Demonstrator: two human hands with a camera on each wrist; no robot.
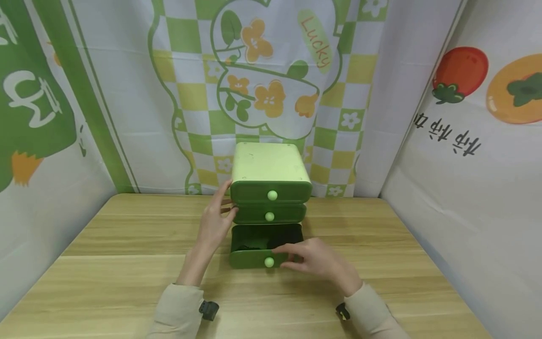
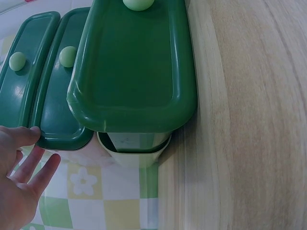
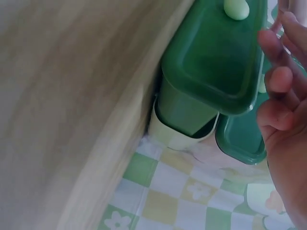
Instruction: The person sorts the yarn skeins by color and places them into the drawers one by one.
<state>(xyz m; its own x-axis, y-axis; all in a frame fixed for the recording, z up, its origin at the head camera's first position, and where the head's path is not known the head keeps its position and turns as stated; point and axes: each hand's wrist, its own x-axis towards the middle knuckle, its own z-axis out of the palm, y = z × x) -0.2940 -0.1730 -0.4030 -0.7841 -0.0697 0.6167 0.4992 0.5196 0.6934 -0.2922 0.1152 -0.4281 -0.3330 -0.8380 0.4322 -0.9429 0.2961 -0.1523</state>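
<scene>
A small drawer cabinet [image 1: 268,162] with a pale green body and dark green fronts stands on the table. Its bottom drawer [image 1: 250,260] is pulled out; the top drawer [image 1: 250,193] and middle drawer [image 1: 250,215] are pushed in. Something black [image 1: 285,235] lies inside the bottom drawer, its kind unclear. My left hand [image 1: 213,225] rests against the cabinet's left side, thumb at the edge of the middle drawer [image 2: 62,105]. At the bottom drawer's front rim, right of its round knob [image 1: 269,262], is my right hand [image 1: 317,260], index finger at the rim and fingers loosely bent.
The wood-grain table [image 1: 139,263] carries the cabinet near its back edge. Behind hangs a green, yellow and white checked cloth [image 1: 186,89], close to the cabinet's back. Printed white cloths [image 1: 478,197] stand along both sides.
</scene>
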